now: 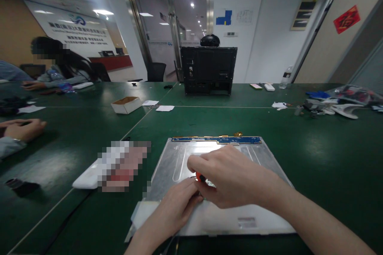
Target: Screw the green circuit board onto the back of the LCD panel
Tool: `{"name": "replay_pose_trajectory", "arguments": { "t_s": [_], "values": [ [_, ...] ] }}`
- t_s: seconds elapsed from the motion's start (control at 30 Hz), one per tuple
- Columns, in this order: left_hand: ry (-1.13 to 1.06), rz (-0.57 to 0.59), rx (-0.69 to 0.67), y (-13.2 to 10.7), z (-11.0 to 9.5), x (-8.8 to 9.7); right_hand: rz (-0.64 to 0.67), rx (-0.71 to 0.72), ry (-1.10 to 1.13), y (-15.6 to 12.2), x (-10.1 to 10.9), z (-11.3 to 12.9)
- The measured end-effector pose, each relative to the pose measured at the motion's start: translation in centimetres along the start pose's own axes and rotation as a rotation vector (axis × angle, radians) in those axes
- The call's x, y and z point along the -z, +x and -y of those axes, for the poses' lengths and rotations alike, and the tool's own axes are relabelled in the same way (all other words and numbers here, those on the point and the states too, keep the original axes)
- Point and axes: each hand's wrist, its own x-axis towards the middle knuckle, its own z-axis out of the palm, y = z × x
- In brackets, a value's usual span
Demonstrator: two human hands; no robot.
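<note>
A flat metal-backed display panel point(260, 217) lies in front of me, with a blue circuit strip point(239, 140) along its far edge. My right hand point(230, 175) is closed over the middle of the panel, around a red-and-black screwdriver point(201, 177); only part of its handle shows, and the tip is hidden. Just left of it, my left hand point(182, 201) rests low over the panel, its fingers pinched together close to the right hand's fingertips. What they grip, if anything, is hidden. A small greenish-white part point(210, 183) peeks out beneath my right hand.
Left of the panel lies a white power bank-like block point(86, 179) beside a blurred patch. A person's hand point(25, 130) rests on the green table point(119, 215) at left. Farther back are an open white box point(127, 105), a black monitor-like unit point(209, 71) and a bottle point(285, 77).
</note>
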Motion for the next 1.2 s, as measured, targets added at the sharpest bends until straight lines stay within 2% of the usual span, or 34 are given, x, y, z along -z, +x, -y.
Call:
{"name": "replay_pose_trajectory", "arguments": {
  "t_s": [0.23, 1.0, 1.2],
  "values": [
    [0.015, 0.002, 0.029, 0.0, 0.1, 0.0, -0.042, 0.004, -0.036, -0.1, -0.3, -0.1],
    [-0.014, 0.014, 0.064, 0.1, 0.1, 0.0, 0.000, -0.016, -0.046, 0.1, 0.0, -0.1],
    [-0.002, 0.033, 0.049, 0.1, 0.2, 0.0, -0.023, -0.038, -0.005, -0.3, 0.8, -0.6]
  ]
}}
